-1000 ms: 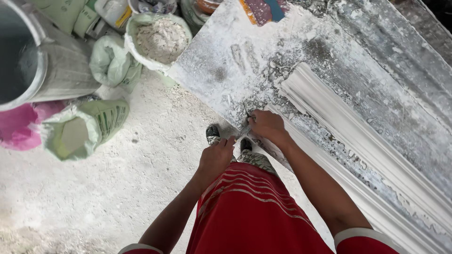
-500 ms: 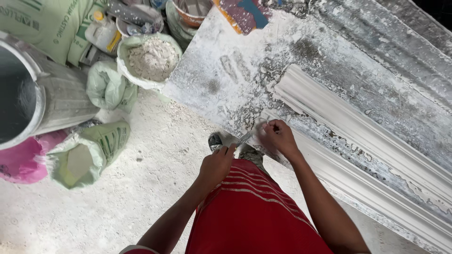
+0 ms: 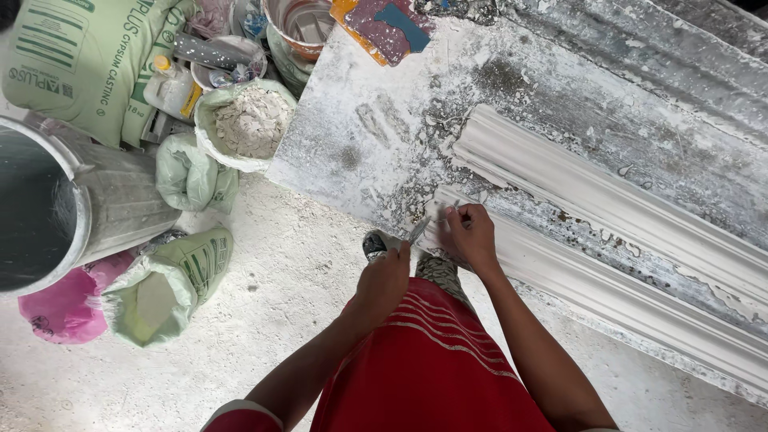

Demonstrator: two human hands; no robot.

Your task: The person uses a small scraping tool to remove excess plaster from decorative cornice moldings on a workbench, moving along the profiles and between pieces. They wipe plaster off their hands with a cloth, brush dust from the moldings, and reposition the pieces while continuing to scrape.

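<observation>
My left hand is closed on the handle of a small metal blade whose tip points at the end of the near white plaster moulding. My right hand rests on that end of the moulding, fingers curled on its top edge. The moulding lies along the front edge of a plaster-stained work slab. A second, similar white moulding lies parallel behind it. I stand at the slab's corner in a red garment, one dusty shoe showing below my left hand.
On the dusty floor to the left stand a large grey metal drum, open green sacks of powder, a bag of white plaster lumps, a large green sack and a pink bag. Bowls and a paint-stained board sit at the top.
The view has shifted so the slab and mouldings sit lower and more central. My right hand has moved onto the end of the near moulding, with the left hand following it with the blade.
</observation>
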